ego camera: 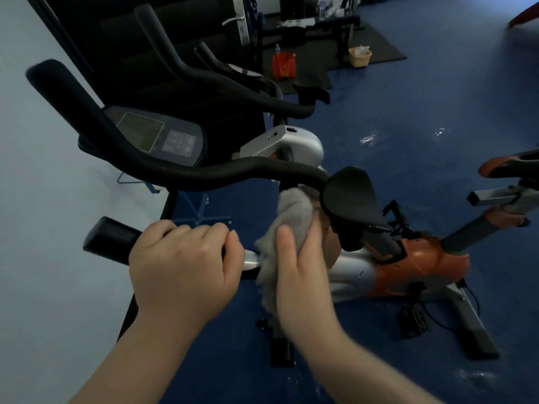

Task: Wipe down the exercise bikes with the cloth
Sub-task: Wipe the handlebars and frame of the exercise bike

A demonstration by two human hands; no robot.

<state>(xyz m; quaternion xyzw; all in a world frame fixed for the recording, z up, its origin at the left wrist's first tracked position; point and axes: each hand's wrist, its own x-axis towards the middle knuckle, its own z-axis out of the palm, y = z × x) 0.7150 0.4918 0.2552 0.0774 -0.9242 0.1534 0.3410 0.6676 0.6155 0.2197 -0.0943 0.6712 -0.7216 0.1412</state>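
Note:
An orange and silver exercise bike (414, 269) stands on the blue floor below me, with black handlebars (180, 173), a grey console (157, 138) and a black saddle (350, 199). My left hand (180, 269) is closed around the near black handlebar grip (108, 243). My right hand (303, 275) presses a grey cloth (288, 217) against the bike's frame, just below the handlebar stem and left of the saddle. The cloth hangs down past my palm.
A second bike with black handlebars (233, 80) stands behind the first. Part of a third bike (507, 193) shows at the right edge. A pale wall (35, 199) runs along the left. A red bag (283, 65) and a beige basket (360, 56) sit on the floor far back.

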